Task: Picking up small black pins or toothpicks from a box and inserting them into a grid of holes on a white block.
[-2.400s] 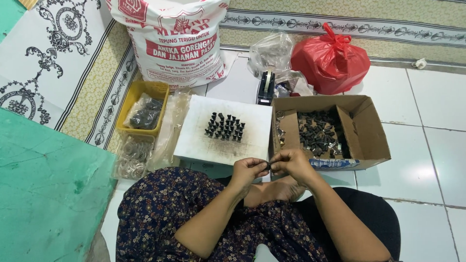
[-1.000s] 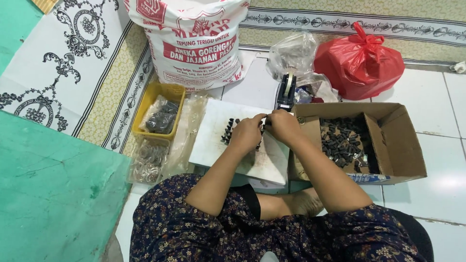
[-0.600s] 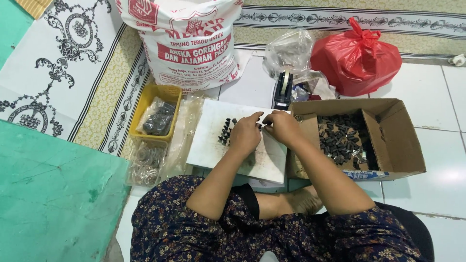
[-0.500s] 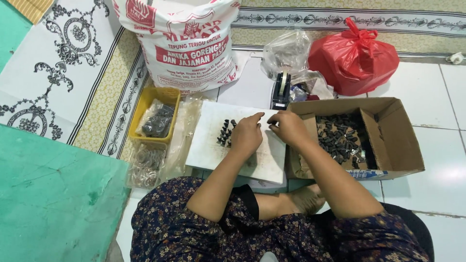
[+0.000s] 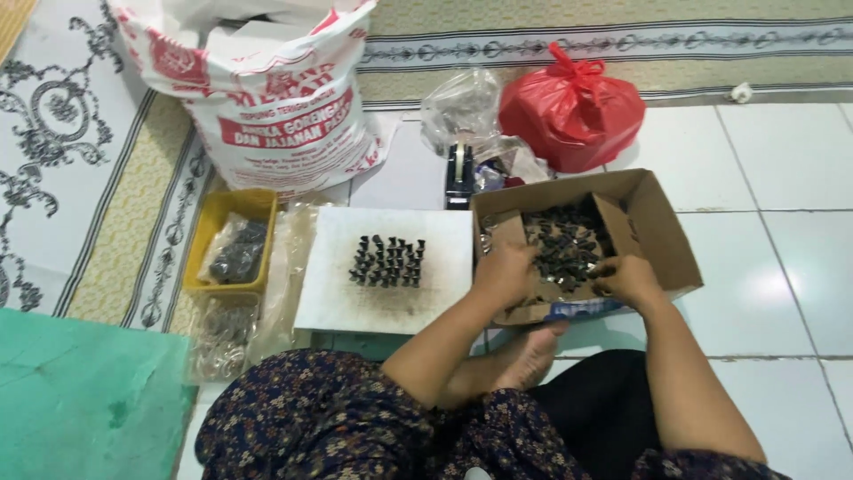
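Seated on a tiled floor (image 5: 782, 267), a person works both hands inside an open cardboard box (image 5: 662, 236) of small dark clips (image 5: 564, 244). Left hand (image 5: 505, 271) lies flat on the heap near the box's front-left corner, fingers loosely spread, no clip seen pinched; right hand (image 5: 626, 277) is curled at the front edge w/ fingertips drawn together in the pile, though whether its grip is closed on a clip can't be told. The clips fill the box's middle; a batch more stands in tidy rows on the white board (image 5: 338, 298) just beside the box, to its left. Judged from this: picking goes best one piece at a time w/ fingertips, the other hand steadying the heap so nothing spills over the low flap. Packaging: a big white sack (image 5: 275, 98) w/ red banner lettering leans upright at top left; a knotted red plastic bag (image 5: 573, 111) sits behind the box, a crumpled clear bag (image 5: 462, 107) next to it; a yellow tray (image 5: 233, 249) holds a bagged dark lot, left of the board; a blue-and-white label strip runs along the box's front
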